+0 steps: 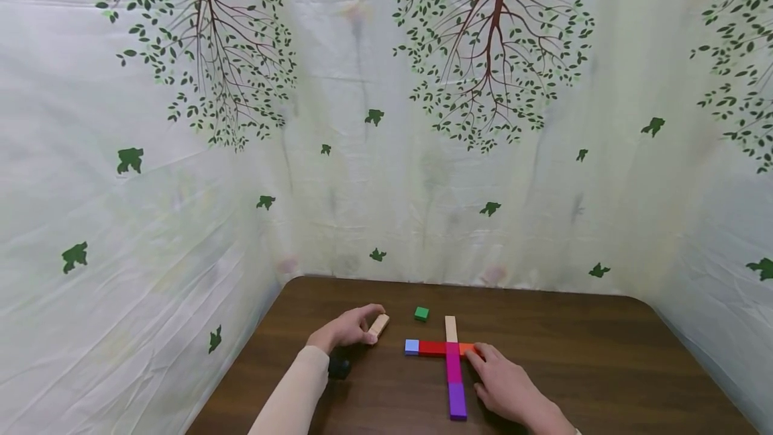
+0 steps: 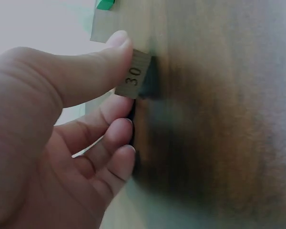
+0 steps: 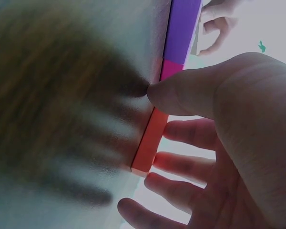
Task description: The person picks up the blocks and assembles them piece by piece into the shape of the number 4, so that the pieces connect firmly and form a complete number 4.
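Observation:
My left hand (image 1: 350, 327) pinches a pale wooden block (image 1: 379, 325) between thumb and fingers at the left of the table. Its end face, marked 30, shows in the left wrist view. Right of it lies a cross of blocks: light blue (image 1: 412, 347), red (image 1: 431, 349), magenta (image 1: 453, 362), purple (image 1: 457, 401), orange (image 1: 466, 349) and plain wood (image 1: 451, 329). My right hand (image 1: 507, 381) rests with loosely extended fingers at the orange block, partly covering it. In the right wrist view, its thumb lies beside the magenta block and fingertips touch the orange block (image 3: 150, 138).
A small green block (image 1: 421, 314) lies behind the row, left of the cross's wooden arm. A black object (image 1: 339, 366) shows beside my left wrist. The brown table (image 1: 592, 348) ends against a pale curtain (image 1: 435, 220) with leaf patterns.

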`<act>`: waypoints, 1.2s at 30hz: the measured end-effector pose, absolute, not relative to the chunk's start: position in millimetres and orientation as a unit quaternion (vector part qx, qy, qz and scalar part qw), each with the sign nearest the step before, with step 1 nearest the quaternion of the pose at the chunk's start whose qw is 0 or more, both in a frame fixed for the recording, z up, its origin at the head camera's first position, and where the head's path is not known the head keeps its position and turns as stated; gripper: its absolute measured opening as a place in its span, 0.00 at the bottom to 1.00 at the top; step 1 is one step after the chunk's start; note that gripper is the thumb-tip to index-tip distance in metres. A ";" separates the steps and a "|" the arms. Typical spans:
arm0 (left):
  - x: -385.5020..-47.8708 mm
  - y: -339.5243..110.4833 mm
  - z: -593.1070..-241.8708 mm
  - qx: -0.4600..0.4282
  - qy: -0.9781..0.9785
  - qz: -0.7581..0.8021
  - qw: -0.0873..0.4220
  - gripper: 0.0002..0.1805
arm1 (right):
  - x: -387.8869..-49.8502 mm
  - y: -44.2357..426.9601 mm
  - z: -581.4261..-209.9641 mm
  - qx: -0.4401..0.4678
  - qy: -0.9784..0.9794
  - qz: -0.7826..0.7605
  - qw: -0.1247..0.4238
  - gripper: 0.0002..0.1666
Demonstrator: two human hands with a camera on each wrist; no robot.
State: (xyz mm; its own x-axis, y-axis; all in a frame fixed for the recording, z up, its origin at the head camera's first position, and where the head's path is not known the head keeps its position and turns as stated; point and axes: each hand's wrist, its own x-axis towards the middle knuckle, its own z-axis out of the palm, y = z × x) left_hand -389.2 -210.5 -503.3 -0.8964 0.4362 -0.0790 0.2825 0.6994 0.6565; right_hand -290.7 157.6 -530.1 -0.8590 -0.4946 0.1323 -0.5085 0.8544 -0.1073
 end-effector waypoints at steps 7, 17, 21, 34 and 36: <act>-392.2 -212.6 -513.1 0.198 0.910 0.355 0.084 0.35 | -292.6 158.5 -530.4 0.262 -0.961 0.066 0.060 0.36; -389.1 -219.4 -526.9 0.212 0.870 0.440 0.070 0.30 | -292.2 157.4 -532.7 0.271 -0.958 0.063 0.076 0.36; -387.9 -219.6 -526.0 0.212 0.856 0.464 0.077 0.27 | -291.7 157.1 -532.4 0.270 -0.958 0.064 0.076 0.37; -392.1 -200.7 -522.0 0.224 0.850 0.470 0.077 0.27 | -292.1 158.2 -533.1 0.270 -0.958 0.066 0.066 0.37; -391.7 -196.8 -520.6 0.225 0.849 0.472 0.078 0.28 | -292.2 158.5 -533.1 0.269 -0.958 0.065 0.068 0.36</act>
State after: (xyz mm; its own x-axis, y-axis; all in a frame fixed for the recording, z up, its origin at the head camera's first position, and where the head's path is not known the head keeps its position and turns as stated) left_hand -391.7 -196.8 -520.6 -0.8867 0.4554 0.0803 0.3088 0.4540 0.8358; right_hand -292.2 158.5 -533.1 -0.8456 -0.5078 0.1649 -0.5253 0.8464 -0.0876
